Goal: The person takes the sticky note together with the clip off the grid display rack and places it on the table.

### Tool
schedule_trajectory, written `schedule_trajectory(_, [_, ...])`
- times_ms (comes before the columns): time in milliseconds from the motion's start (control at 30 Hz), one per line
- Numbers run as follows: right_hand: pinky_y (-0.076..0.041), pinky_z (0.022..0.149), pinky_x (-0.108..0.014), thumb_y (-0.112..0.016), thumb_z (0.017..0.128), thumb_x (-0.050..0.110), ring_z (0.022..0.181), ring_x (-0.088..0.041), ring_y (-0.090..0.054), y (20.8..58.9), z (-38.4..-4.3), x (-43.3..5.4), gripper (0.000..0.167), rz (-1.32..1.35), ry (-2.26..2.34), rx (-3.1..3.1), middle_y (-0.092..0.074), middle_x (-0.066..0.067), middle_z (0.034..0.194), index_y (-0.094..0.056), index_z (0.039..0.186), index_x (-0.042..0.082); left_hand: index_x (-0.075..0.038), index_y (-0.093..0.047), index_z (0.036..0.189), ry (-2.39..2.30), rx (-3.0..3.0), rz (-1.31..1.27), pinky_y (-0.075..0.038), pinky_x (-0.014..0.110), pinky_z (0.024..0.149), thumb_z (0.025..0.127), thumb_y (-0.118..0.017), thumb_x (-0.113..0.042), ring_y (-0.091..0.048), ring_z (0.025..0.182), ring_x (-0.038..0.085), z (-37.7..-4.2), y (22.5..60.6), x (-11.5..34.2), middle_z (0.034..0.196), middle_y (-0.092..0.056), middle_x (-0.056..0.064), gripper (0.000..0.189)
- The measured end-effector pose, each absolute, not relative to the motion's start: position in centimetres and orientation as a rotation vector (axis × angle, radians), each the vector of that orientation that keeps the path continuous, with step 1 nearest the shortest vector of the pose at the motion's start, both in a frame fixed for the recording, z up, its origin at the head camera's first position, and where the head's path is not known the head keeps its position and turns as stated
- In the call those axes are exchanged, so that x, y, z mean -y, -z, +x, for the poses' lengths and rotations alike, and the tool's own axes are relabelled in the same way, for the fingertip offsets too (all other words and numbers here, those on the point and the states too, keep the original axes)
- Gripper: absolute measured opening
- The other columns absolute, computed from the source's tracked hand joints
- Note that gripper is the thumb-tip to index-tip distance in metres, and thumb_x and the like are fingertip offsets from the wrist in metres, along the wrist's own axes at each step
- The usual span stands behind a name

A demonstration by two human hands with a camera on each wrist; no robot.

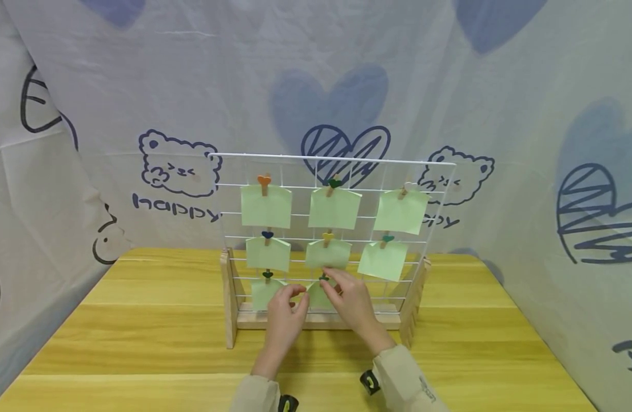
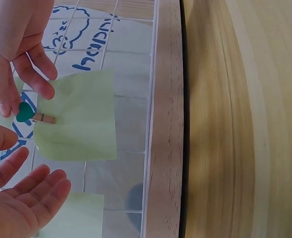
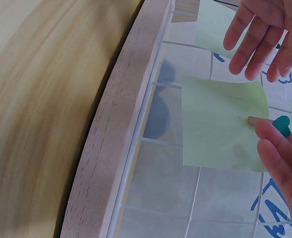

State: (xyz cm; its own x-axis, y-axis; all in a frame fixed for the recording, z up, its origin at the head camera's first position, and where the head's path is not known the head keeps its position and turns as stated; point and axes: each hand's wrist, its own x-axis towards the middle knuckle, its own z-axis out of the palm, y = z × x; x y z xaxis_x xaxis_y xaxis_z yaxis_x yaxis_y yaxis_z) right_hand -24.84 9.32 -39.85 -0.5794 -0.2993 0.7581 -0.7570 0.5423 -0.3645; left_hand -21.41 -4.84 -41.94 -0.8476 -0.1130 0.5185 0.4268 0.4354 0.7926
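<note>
Pale green note (image 3: pixel 220 124), teal heart clip (image 3: pixel 282 125)

Both hands (image 1: pixel 321 306) raised, fingers (image 2: pixel 34 191) relaxed

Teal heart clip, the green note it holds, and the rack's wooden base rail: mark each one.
teal heart clip (image 3: pixel 283 125), right wrist view, on the heart's face.
green note (image 2: pixel 81 116), left wrist view, middle of the sheet.
wooden base rail (image 2: pixel 165 124), left wrist view, on its top face.
</note>
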Motion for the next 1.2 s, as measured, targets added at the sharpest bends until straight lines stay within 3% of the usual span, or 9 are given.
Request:
schedule_trajectory(433, [-0.045, 0.049, -0.015, -0.070, 0.073, 0.002, 0.055, -0.013, -0.059, 39.55, -24.83, -9.21, 0.024, 0.816, -0.736, 2.150, -0.066, -0.013, 0.090, -0.064, 0.096, -0.004, 0.005, -0.057, 0.100, 1.432, 2.196, -0.318, -0.048, 0.044, 0.075, 0.082, -0.057, 0.003, -0.054, 0.097, 0.032, -21.56, 41.96, 4.23, 0.102, -0.058, 0.017, 0.018])
schedule_trajectory(733, [-0.047, 0.050, -0.018, -0.072, 0.071, 0.000, 0.056, -0.012, -0.058, 39.44, -25.08, -9.25, 0.024, 0.801, -0.688, 2.153, -0.067, -0.011, 0.088, -0.066, 0.094, -0.001, 0.005, -0.059, 0.099, 1.431, 2.200, -0.331, -0.050, 0.041, 0.070, 0.082, -0.056, 0.004, -0.055, 0.094, 0.031, -21.71, 42.05, 4.19, 0.100, -0.060, 0.016, 0.017])
schedule_trajectory(900, [-0.047, 0.050, -0.019, -0.073, 0.069, 0.002, 0.057, -0.013, -0.060, 39.48, -25.33, -9.33, 0.023, 0.804, -0.665, 2.159, -0.067, -0.011, 0.088, -0.067, 0.091, -0.001, 0.006, -0.060, 0.098, 1.462, 2.207, -0.339, -0.048, 0.044, 0.074, 0.082, -0.056, 0.003, -0.055, 0.096, 0.032, -21.76, 42.21, 4.30, 0.100, -0.061, 0.016, 0.016])
schedule_trajectory(1067, [-0.049, 0.054, -0.020, -0.073, 0.069, 0.003, 0.064, -0.015, -0.063, 39.44, -25.46, -9.37, 0.020, 0.814, -0.670, 2.157, -0.067, -0.009, 0.088, -0.068, 0.088, 0.001, 0.005, -0.058, 0.097, 1.498, 2.201, -0.329, -0.046, 0.047, 0.078, 0.082, -0.056, 0.003, -0.054, 0.097, 0.034, -21.92, 42.36, 4.33, 0.100, -0.060, 0.017, 0.015])
schedule_trajectory(1200, [-0.050, 0.058, -0.023, -0.073, 0.068, 0.003, 0.071, -0.017, -0.064, 39.43, -25.51, -9.37, 0.017, 0.817, -0.674, 2.156, -0.067, -0.007, 0.088, -0.069, 0.085, 0.002, 0.003, -0.056, 0.095, 1.524, 2.202, -0.303, -0.049, 0.042, 0.074, 0.080, -0.057, 0.005, -0.055, 0.093, 0.034, -22.14, 42.41, 4.34, 0.099, -0.059, 0.016, 0.015])
